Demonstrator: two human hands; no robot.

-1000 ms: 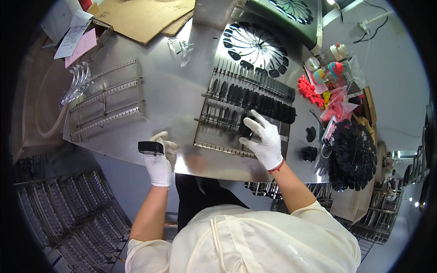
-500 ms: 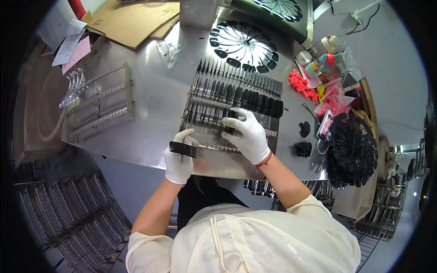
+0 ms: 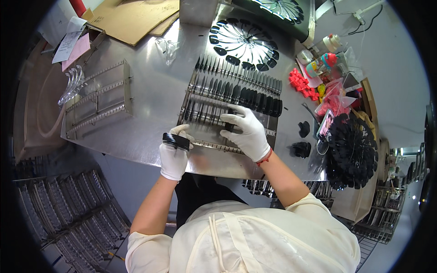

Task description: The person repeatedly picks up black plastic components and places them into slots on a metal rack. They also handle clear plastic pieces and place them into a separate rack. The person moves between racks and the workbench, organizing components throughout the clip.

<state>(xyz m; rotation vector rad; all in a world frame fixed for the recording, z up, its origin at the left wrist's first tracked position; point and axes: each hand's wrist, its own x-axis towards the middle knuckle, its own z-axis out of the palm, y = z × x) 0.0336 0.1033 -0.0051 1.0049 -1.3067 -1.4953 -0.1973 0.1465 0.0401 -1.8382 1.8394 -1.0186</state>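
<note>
1. Black stack (image 3: 176, 141): thin curved pieces, in my left hand (image 3: 174, 157), above the table's near edge, just left of the rack's front bar.
2. Left hand: white glove, fingers clamped around that stack.
3. Right hand (image 3: 249, 134): white glove, over the right part of the rack (image 3: 214, 146). Thumb and fingers apart; dark bits show by the upper fingertips, but I can't tell if they grip one.
4. Rack: metal, three rows of upright black pieces (image 3: 259, 101); the nearest row is partly hidden by my right hand.
5. Beyond the rack: a wheel of black pieces (image 3: 247, 42), spread in a ring.
6. Right side: two small black clusters, a phone (image 3: 325, 124), a big dark pile (image 3: 353, 150), red blocks (image 3: 302, 85).
7. Left side: second metal rack (image 3: 98, 98) on the table (image 3: 154, 109); cardboard (image 3: 136, 18) at the far edge.
</note>
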